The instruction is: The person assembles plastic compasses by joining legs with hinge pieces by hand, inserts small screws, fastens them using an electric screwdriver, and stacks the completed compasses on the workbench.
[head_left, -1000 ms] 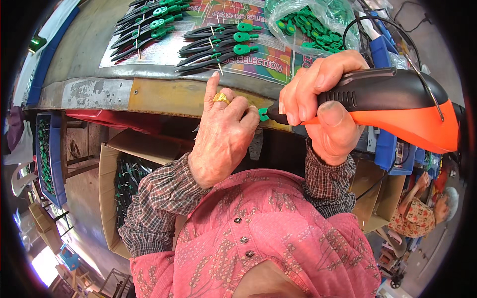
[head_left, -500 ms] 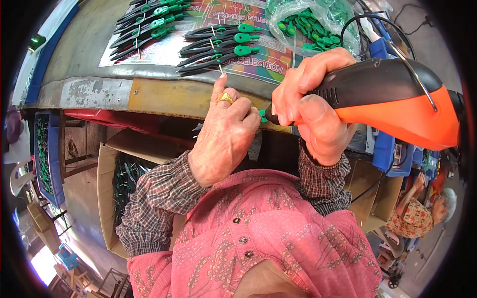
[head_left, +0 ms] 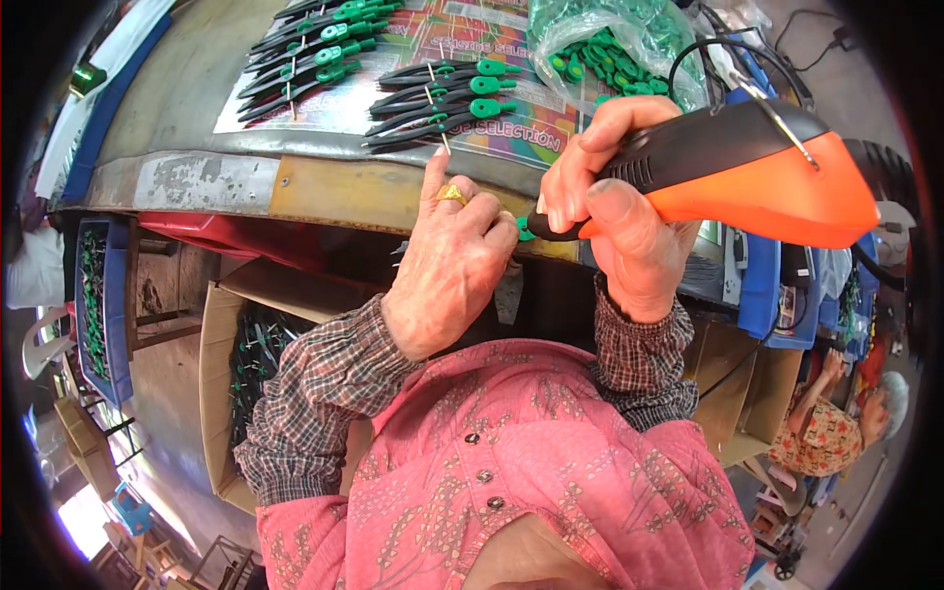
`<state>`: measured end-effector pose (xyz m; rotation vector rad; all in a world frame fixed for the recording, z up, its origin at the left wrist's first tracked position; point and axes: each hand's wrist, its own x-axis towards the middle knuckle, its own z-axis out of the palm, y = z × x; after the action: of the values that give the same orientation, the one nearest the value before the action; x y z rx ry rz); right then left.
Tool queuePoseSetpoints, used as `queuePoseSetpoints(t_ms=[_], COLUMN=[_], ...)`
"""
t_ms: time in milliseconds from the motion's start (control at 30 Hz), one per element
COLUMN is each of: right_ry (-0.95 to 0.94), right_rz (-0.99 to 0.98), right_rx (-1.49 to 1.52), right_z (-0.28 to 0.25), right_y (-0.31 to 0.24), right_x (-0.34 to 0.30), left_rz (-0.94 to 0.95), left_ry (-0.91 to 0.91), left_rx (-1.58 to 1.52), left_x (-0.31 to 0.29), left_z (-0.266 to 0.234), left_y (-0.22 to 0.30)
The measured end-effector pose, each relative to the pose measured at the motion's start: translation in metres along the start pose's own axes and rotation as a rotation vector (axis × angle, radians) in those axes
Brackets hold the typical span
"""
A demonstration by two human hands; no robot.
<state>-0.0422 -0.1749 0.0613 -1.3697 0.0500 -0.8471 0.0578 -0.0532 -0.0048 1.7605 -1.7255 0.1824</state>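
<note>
My left hand [head_left: 444, 270], with a gold ring, is closed around a slim black-and-green plastic piece at the table's front edge. A round green end [head_left: 524, 229] of that piece shows beyond the fingers, while most of it is hidden in the palm. The index finger stretches forward, near the closest piece of a row of black blades with green tabs [head_left: 433, 103]. Closed around an orange-and-black electric screwdriver [head_left: 752, 197] is my right hand [head_left: 629, 221]. The driver's dark nose meets the green end; its tip is out of sight. A metal hanging loop sits on its body.
Another row of black-and-green pieces [head_left: 310, 64] lies farther left on printed sheets. A clear bag of green tabs [head_left: 615, 59] stands at the back right. Below the table edge are a cardboard box [head_left: 218, 369] of pieces and a blue tray [head_left: 120, 324]. Another person [head_left: 836, 423] sits at right.
The electric screwdriver's rear end has swung up and a little left, its nose staying at the green end. The left hand keeps its hold. The whole view has shifted slightly.
</note>
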Motion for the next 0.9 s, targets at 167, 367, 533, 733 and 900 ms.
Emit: queuePoseSetpoints(t_ms=[167, 367, 533, 733, 900], right_ry=[-0.12, -0.112, -0.041, -0.021, -0.02], right_rz=[-0.093, -0.138, -0.126, -0.125, -0.118], right_rx=[0.084, -0.01, 0.002, 0.07, 0.096], right_z=[-0.005, -0.004, -0.005, -0.009, -0.008], right_y=[-0.008, -0.029, -0.022, -0.017, -0.015], right_x=[-0.003, 0.0, -0.003, -0.004, -0.003], left_rz=[-0.016, -0.061, -0.042, -0.046, -0.082], left_ry=[-0.06, 0.057, 0.198, 0.121, 0.106], left_rx=[0.077, 0.19, 0.254, 0.418, 0.436], left_x=[-0.003, 0.007, 0.036, 0.058, 0.061], left_z=[-0.006, -0.027, -0.027, -0.007, -0.006], left_y=[0.001, -0.022, -0.057, -0.076, -0.086])
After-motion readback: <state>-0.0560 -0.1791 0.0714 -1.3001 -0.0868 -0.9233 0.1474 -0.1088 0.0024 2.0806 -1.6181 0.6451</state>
